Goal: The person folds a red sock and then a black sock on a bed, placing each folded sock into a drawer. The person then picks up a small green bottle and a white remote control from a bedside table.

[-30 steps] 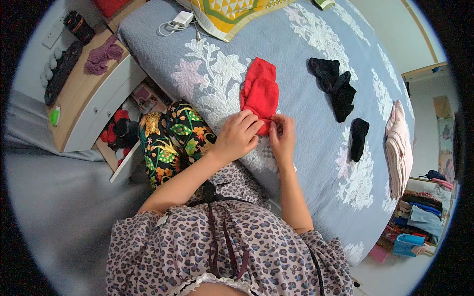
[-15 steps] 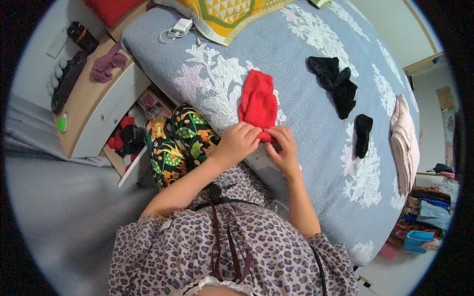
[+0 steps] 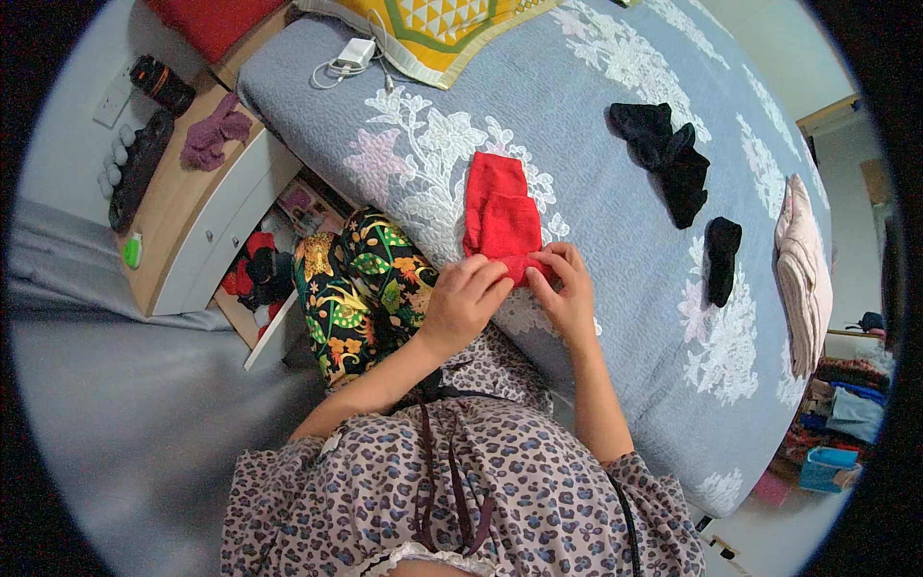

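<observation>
A pair of red socks (image 3: 504, 216) lies on the grey-blue bedspread in front of me, one laid over the other. My left hand (image 3: 465, 303) pinches the near left edge, its fingers curled. At the near right edge my right hand (image 3: 567, 293) holds the fabric between thumb and fingers. The near end of the socks is bunched under my fingertips and partly hidden by them. To the right rest a crumpled pair of black socks (image 3: 668, 159) and, closer to me, one smaller black sock bundle (image 3: 722, 260).
Folded pale pink cloth (image 3: 803, 274) sits at the bed's right edge. A white charger (image 3: 356, 53) with its cable lies near a yellow patterned cloth (image 3: 442, 38). At left, an open drawer (image 3: 274, 332) holds red and black items below a cabinet top bearing a purple cloth (image 3: 213, 135).
The view has shifted slightly. The red socks lie a little nearer to me and look flatter, with their near edge gathered between both hands. Both hands keep their grip.
</observation>
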### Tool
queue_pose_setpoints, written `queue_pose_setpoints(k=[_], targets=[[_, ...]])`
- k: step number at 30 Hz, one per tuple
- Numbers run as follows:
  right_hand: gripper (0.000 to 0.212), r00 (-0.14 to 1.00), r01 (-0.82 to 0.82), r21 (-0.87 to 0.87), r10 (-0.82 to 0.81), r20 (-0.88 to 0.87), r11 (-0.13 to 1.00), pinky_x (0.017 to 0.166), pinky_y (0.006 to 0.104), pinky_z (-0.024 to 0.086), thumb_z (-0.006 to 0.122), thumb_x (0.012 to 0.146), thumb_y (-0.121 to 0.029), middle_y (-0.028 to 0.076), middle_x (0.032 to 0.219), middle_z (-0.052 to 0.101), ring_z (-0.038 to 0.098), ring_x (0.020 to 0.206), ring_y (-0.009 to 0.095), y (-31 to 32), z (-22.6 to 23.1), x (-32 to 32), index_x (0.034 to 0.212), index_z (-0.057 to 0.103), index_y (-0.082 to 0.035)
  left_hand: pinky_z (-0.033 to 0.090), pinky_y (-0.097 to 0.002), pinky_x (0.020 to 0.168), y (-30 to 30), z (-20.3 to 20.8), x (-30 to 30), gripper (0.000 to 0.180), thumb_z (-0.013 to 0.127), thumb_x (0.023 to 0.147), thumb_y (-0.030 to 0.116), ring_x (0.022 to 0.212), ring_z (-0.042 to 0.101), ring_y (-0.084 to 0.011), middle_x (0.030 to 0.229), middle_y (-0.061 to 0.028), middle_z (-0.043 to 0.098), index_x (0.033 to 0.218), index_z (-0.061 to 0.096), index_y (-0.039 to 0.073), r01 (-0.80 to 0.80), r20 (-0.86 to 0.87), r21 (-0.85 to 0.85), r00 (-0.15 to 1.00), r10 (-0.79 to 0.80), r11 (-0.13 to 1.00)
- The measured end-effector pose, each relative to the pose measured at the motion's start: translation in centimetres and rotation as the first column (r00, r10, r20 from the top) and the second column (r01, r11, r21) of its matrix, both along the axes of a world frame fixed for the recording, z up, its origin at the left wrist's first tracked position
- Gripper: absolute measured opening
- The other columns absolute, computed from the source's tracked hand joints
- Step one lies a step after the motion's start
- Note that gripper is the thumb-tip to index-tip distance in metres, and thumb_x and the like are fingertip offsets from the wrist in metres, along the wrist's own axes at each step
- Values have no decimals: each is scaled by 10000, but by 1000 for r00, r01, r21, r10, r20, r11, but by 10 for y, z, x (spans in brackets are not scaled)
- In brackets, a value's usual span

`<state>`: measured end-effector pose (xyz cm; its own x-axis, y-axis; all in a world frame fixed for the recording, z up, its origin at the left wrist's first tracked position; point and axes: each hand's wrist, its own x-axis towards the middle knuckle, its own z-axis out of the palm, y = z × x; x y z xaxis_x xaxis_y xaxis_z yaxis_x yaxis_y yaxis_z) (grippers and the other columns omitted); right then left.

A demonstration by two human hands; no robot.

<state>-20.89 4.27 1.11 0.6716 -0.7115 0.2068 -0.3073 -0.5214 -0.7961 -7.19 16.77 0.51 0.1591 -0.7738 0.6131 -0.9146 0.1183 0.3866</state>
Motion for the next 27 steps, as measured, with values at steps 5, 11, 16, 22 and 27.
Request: queue_pose_setpoints(k=[5,11,16,22,27], targets=[[219,997,57,-54,-54,59,997,818,371,437,668,722,-73,108,992,556,524,949,294,0,-10,12,935,624,-51,462,-358,837,-3,-6,0,314,673,713,66,1012,521,-249,1055,-70,555,1008,581,16,20,-15,-2,1000,-20,1000],[328,997,-66,-357,78,18,932,900,417,392,638,685,-36,102,1045,566,479,1039,315,4,-1,13,1010,602,-62,467,-350,820,-11,-6,9,335,668,709,62,973,532,-254,1018,-92,558,1021,557,13,7,-21,20,1000,-7,1000],[371,991,-124,-281,130,2,952,913,393,401,631,715,-65,114,1090,567,488,1050,309,-4,0,12,1081,572,-41,474,-358,758,-27,1,22,295,656,725,65,856,567,-256,921,-99,586,993,543,19,29,-104,19,994,-27,999],[336,997,74,72,-74,-3,995,850,348,439,622,808,-165,161,1069,572,551,971,288,-15,-1,33,1108,549,-33,485,-401,683,-47,-5,37,177,609,815,125,800,594,-310,847,-116,605,962,573,34,-43,-345,84,936,70,995],[366,982,180,102,-185,46,978,790,351,463,650,797,-203,172,1016,564,578,869,288,-24,-16,48,1089,536,-14,473,-392,779,-59,3,45,220,595,815,117,906,568,-304,1073,-113,564,1022,600,42,-69,-291,106,952,98,992]])
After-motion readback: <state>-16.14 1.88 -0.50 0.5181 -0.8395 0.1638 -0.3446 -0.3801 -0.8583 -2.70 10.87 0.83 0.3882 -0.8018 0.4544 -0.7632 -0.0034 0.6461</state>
